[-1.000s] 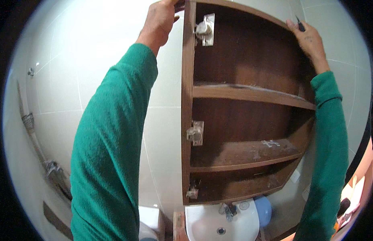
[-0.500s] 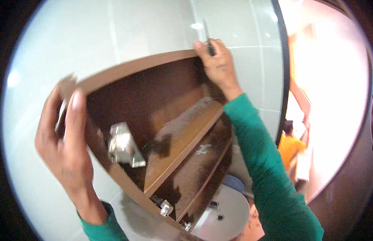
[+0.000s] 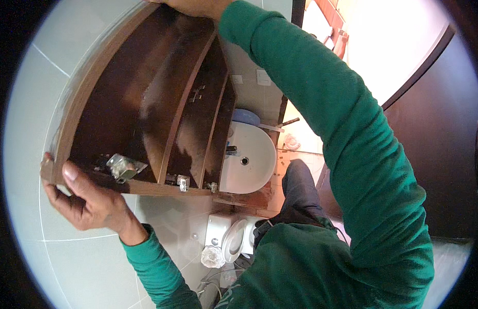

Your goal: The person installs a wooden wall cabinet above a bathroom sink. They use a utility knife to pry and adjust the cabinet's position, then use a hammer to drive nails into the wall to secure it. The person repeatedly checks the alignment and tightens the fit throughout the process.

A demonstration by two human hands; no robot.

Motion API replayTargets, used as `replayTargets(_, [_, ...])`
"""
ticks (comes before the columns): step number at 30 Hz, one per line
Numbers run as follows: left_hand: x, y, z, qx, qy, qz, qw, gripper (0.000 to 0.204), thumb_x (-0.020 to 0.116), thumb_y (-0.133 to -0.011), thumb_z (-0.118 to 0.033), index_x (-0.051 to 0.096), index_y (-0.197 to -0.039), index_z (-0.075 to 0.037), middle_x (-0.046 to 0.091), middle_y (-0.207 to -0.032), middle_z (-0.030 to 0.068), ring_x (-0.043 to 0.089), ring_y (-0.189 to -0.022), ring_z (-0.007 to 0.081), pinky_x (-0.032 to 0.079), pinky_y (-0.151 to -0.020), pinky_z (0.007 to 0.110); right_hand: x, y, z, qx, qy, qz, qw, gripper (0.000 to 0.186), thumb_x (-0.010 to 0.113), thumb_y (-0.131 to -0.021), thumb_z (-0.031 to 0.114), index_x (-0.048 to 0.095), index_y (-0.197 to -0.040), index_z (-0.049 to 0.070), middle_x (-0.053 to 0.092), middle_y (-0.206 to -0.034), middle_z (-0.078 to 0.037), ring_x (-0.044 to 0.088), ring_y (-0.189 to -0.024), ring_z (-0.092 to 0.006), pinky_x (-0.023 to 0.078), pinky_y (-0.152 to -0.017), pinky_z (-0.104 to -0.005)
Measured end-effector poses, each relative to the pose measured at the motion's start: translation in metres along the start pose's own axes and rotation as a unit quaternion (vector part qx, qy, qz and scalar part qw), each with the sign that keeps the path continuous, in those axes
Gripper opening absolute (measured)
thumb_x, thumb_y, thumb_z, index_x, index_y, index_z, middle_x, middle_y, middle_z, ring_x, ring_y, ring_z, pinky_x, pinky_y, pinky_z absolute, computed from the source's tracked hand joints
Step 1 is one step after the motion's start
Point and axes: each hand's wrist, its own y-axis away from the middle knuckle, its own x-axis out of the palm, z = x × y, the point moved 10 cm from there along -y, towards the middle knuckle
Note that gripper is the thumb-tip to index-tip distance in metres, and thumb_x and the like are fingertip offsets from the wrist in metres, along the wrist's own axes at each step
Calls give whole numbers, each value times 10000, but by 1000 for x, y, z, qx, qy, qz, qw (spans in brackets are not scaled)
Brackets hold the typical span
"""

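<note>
Overhead, I've got the brown cabinet [image 3: 146,103] tilted across the frame's upper left. Left hand [image 3: 90,201] clamps its lower corner to carry weight; right hand [image 3: 198,6] steadies the top edge, grip hidden. Sink [image 3: 252,165] below.

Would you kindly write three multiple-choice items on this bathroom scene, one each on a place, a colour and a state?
1. Where is the white basin?
A. Below the brown cabinet
B. Inside the cabinet
C. Beside the left hand

2. What colour are the sleeves?
A. Red
B. Green
C. Grey

3. How is the cabinet held?
A. Resting on the floor
B. Hanging untouched
C. Gripped by the left hand at one corner, the right hand at the far edge

Answers: 1 A, the basin shows past the cabinet's lower end; 2 B, both arms wear green; 3 C, the left fingers wrap its corner.
</note>
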Motion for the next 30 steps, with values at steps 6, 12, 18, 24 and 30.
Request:
replayTargets(6, [-3, 4, -9, -3, -42, 2, 999, 428, 659, -1026, -185, 576, -1344, 88, 639, -1304, 204, 630, -1138, 251, 524, -993, 370, -8, 3, 16, -37, -24, -26, 999, 414, 641, -1000, 364, 685, -984, -47, 665, -858, -257, 655, -804, -399, 521, -761, -468])
replayTargets(12, [10, 6, -21, 82, -123, 59, 987, 375, 582, -1038, -159, 565, -1345, 55, 588, -1383, 210, 504, -1357, 350, 357, -1162, 469, -1, 14, -12, 14, 6, -36, 999, 529, 672, -960, 536, 723, -1053, 18, 646, -943, -167, 626, -886, -309, 510, -848, -425])
replayTargets(18, [8, 2, -29, 87, -172, 82, 978, 345, 568, -1036, -149, 597, -1326, 36, 615, -1352, 195, 498, -1363, 376, 349, -1158, 474, 2, 18, -6, 69, -95, -54, 992, 482, 765, -904, 459, 735, -1055, 3, 650, -976, -187, 638, -913, -330, 521, -836, -426])
replayTargets(24, [13, -5, -45, 88, -182, 100, 974, 348, 545, -1053, -190, 621, -1315, 26, 623, -1344, 191, 508, -1354, 366, 360, -1146, 467, -3, 14, -6, 43, -71, -55, 995, 430, 716, -943, 436, 732, -1081, 29, 633, -992, -188, 619, -932, -382, 515, -834, -485])
replayTargets(30, [0, -42, -20, -19, -122, 162, 979, 410, 483, -1083, -304, 695, -1053, 47, 709, -1062, 153, 636, -1074, 280, 436, -1057, 433, -10, 20, 2, 25, -102, 21, 994, 422, 696, -947, 450, 738, -1106, 61, 669, -1061, -163, 645, -1010, -392, 526, -866, -498])
